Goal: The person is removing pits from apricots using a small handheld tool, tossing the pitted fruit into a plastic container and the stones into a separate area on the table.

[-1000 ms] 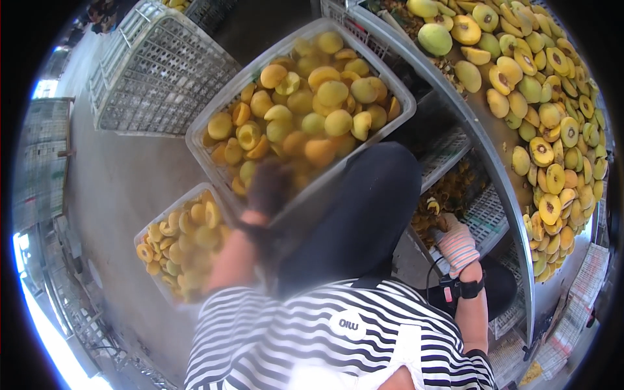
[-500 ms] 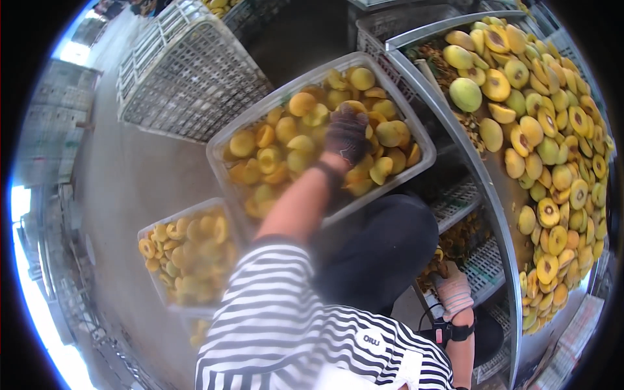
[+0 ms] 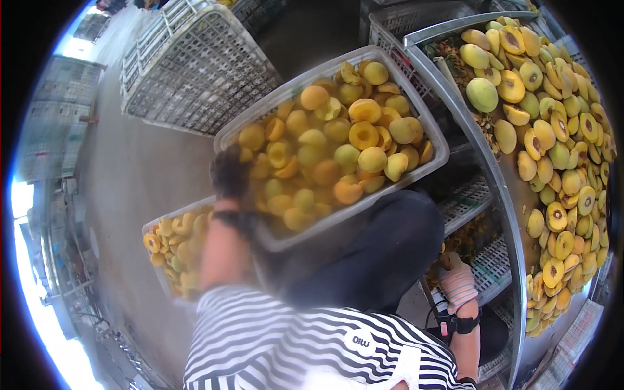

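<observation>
My left hand [image 3: 231, 174], in a dark glove, is at the left rim of a clear plastic crate [image 3: 437, 159] full of yellow peach halves [image 3: 364, 135]. Motion smears its fingers, so whether it grips the rim does not show. Low on the right, my right hand [image 3: 458, 286], in a pale striped glove with a black strap at the wrist, is beside the metal table's lower shelves. Its fingers are curled, and what they hold is mostly hidden. On the table [image 3: 484, 156] lies a heap of cut peaches [image 3: 562, 175], several with the stones showing.
A smaller crate [image 3: 162, 276] of peach halves stands on the floor at the left, partly behind my forearm. A tall white lattice crate [image 3: 195, 71] stands beyond it. My dark-trousered knee [image 3: 390, 231] is between the large crate and the shelves [image 3: 465, 201].
My left hand has swung from the middle of the peaches to the crate's left rim. The view has shifted slightly. My right hand stays by the shelves.
</observation>
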### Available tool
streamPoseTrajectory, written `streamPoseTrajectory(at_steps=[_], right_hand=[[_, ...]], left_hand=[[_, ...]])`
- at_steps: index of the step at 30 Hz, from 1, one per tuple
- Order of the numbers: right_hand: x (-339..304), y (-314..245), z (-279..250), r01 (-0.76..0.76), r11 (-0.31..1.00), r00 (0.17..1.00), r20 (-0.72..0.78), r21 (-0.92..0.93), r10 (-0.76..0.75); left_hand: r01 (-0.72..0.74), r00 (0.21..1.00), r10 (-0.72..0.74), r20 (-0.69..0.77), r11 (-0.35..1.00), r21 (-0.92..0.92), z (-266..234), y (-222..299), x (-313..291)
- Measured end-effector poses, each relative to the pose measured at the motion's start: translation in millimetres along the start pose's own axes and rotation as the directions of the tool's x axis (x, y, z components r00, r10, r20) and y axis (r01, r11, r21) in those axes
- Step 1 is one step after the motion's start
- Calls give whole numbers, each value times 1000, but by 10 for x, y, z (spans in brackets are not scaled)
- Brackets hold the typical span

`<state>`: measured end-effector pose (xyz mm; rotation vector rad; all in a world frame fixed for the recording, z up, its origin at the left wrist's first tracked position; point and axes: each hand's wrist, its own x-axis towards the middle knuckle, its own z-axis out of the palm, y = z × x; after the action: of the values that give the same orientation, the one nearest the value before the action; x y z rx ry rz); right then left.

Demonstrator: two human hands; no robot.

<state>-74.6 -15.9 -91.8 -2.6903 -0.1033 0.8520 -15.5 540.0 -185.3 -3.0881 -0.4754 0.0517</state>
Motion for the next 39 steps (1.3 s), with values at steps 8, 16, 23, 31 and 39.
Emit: streamPoseTrajectory(at_steps=[8, 16, 23, 31, 39], right_hand=[[-106, 219, 187, 111, 924, 994, 45, -366, -102], [-182, 109, -60, -76, 995, 997, 12, -59, 76], [-169, 335, 69, -281, 960, 957, 74, -4, 281], [-14, 22, -77, -233, 966, 970, 92, 112, 223], [-37, 92, -260, -419, 905, 900, 159, 71, 405]], left_hand=[[184, 959, -193, 209, 981, 65, -149, 317, 328], [-95, 995, 71, -68, 874, -477, -127, 1714, 1293], [-168, 918, 40, -395, 941, -293, -19, 1482, 1293], [-299, 940, 237, -246, 918, -260, -345, 1761, 1461], [-398, 883, 470, 21, 770, -498, -134, 2323, 2181]])
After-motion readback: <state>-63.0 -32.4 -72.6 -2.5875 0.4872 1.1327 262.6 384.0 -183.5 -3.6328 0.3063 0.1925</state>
